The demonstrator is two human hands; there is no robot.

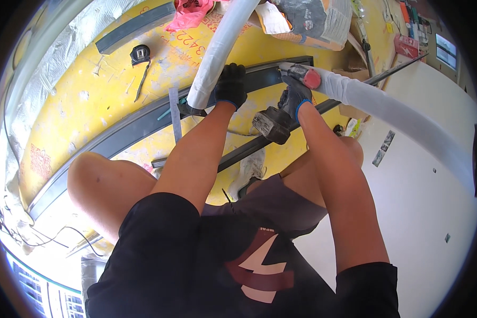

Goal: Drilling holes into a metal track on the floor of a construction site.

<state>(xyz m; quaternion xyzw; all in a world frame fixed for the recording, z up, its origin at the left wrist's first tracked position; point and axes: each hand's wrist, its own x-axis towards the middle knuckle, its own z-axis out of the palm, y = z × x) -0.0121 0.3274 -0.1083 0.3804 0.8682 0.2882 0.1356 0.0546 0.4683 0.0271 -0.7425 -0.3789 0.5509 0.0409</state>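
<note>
A long dark metal profile (pixel 262 76) lies across the yellow sheet, running from lower left to upper right. My left hand (pixel 230 86), in a black glove, is closed over it right of its middle. Near the profile's right end, my right hand (pixel 297 98), gloved too, grips a cordless drill (pixel 273 125) by its handle. The drill's dark battery faces me, and its red rear end shows above my fingers. Its front end points towards the profile; I cannot tell whether it touches. Beside my left wrist are a thin metal ruler (pixel 175 114) and a small teal-handled tool (pixel 164 115).
A second dark bar (pixel 249 150) crosses beneath my right forearm. On the yellow sheet (pixel 79 106) lie a black tape measure (pixel 140 54) and a short dark profile piece (pixel 135 29). Pink plastic (pixel 191 13) and a grey bag (pixel 312 21) sit at the far side. Pale plastic-covered tubes (pixel 217 53) cross the view.
</note>
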